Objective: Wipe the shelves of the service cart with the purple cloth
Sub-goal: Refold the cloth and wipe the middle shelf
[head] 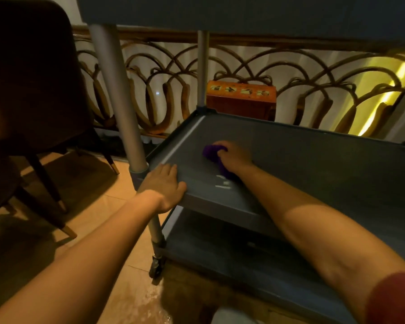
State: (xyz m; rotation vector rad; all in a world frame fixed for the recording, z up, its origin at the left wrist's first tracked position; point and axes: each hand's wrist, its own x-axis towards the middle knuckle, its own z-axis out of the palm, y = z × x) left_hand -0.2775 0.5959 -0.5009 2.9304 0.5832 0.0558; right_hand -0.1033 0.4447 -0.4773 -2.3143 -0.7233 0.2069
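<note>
Purple cloth (216, 157) lies bunched under the right hand (234, 155), which grips it on the cart's middle shelf (313, 155). The left hand (164, 185) rests open on the front rim, steadying the cart. Overlapping strokes into the corners would serve best.

Purple cloth (214, 157) mostly under right hand (234, 156); top shelf (243, 12) cropped.
</note>
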